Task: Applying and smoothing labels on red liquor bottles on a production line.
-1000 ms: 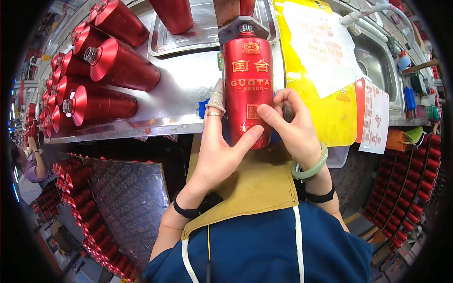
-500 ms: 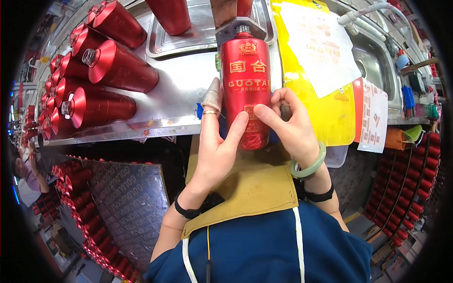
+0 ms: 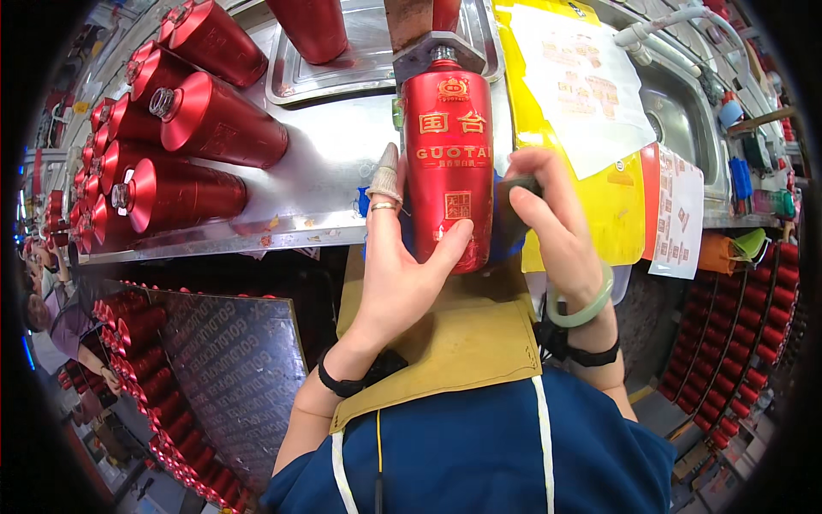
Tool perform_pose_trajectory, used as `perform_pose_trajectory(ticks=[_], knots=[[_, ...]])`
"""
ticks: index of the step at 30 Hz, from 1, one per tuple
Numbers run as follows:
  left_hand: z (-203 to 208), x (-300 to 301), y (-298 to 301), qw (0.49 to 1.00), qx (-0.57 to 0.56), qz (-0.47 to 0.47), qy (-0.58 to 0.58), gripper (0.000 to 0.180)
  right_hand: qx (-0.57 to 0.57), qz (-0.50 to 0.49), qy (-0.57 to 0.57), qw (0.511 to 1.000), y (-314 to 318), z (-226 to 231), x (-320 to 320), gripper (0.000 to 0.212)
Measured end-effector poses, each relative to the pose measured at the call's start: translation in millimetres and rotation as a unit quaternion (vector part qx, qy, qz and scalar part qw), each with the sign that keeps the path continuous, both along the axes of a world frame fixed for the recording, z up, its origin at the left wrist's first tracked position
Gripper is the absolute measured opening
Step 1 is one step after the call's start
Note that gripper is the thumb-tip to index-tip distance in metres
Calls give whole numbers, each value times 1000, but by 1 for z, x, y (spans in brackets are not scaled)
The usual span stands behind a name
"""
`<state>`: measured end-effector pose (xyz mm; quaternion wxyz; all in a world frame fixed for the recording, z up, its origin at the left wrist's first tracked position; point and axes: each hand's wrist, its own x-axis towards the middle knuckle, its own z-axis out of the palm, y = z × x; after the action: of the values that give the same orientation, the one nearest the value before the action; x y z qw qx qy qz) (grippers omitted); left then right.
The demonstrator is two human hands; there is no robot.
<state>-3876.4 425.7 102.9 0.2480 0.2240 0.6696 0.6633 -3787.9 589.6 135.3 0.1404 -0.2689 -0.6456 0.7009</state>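
A red bottle (image 3: 449,180) with gold markings lies in front of me, its neck set in a notched metal holder (image 3: 409,67). My left hand (image 3: 398,278) grips its lower left side, the thumb pressed on its front near the base. A cloth finger cover and a ring are on that hand. Just off the bottle's right side, my right hand (image 3: 565,236), with a pale green bangle on the wrist, is curled around a small dark piece (image 3: 515,210). Motion blurs that piece, so its kind cannot be made out.
Several red bottles (image 3: 223,120) lie and stand on the metal bench at left, near a metal tray (image 3: 300,81). To the right are a yellow sheet (image 3: 629,214), a white printed sheet (image 3: 586,94) and a sink (image 3: 676,107). Racks of red bottles (image 3: 728,343) flank me; another person is far left.
My right hand has come off the bottle's front and moved right, with the dark piece now showing in it. A square gold mark is uncovered. My left thumb has shifted right and slightly down.
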Motion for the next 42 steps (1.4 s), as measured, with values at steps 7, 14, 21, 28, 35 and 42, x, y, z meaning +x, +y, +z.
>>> perform_pose_trajectory(ticks=[7, 14, 21, 28, 35, 42], knots=[[4, 3, 1, 991, -64, 16, 113, 90, 434, 167, 81, 882, 6, 49, -19, 31], [9, 1, -8, 981, -110, 18, 162, 105, 653, 128, 120, 736, -2, 63, -44, 37], [-8, 6, -32, 976, -124, -46, 172, 123, 600, 257, 260, 711, -8, 27, 19, 32], [-15, 28, -24, 914, -90, -9, 395, 109, 301, -103, 110, 942, -26, 1, 5, 26], [-18, 28, -31, 887, -163, -20, 431, 105, 323, -193, 39, 926, 100, -45, 110, 26], [-17, 31, -26, 894, -148, 5, 424, 109, 349, -460, -452, 680, 206, -42, 315, 58]])
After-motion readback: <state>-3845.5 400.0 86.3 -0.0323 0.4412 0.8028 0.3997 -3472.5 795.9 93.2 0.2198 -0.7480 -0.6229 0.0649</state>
